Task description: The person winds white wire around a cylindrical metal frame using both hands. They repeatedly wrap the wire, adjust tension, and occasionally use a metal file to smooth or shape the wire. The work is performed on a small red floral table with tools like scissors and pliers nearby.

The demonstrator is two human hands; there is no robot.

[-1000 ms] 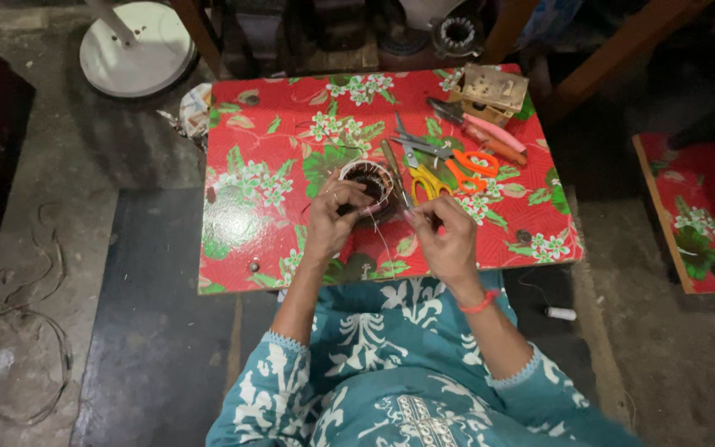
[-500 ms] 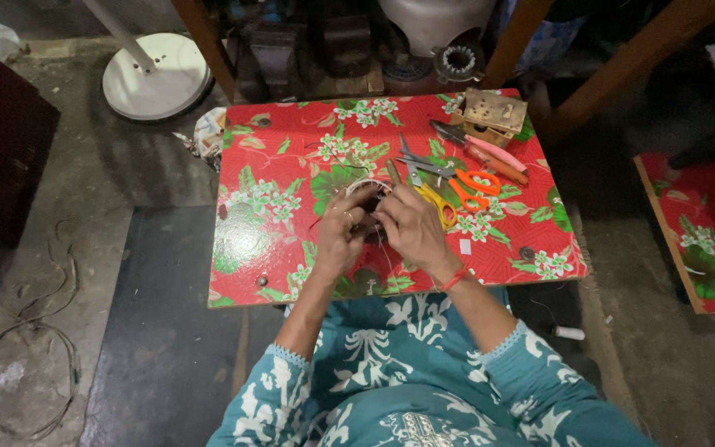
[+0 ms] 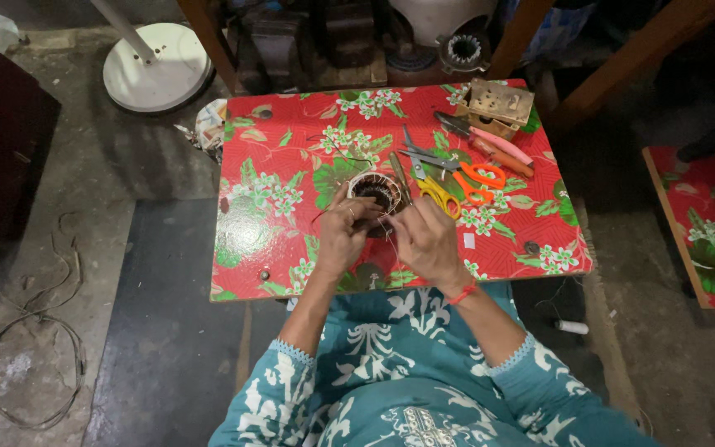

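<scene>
A round motor stator wound with copper-coloured wire lies on a low table covered in red flowered oilcloth. My left hand grips the stator's near left edge. My right hand is closed at its near right edge, the fingers pinched on a thin wire that runs to the coil. Both hands hide the front half of the stator.
Orange-handled scissors, yellow-handled scissors, pliers and a small wooden box lie on the table's right part. A white fan base stands on the floor at the back left, loose wire on the left floor, another red-covered surface at right.
My hands have drawn closer together over the stator's near edge. The camera view has shifted a little, so the table appears lower and larger.
</scene>
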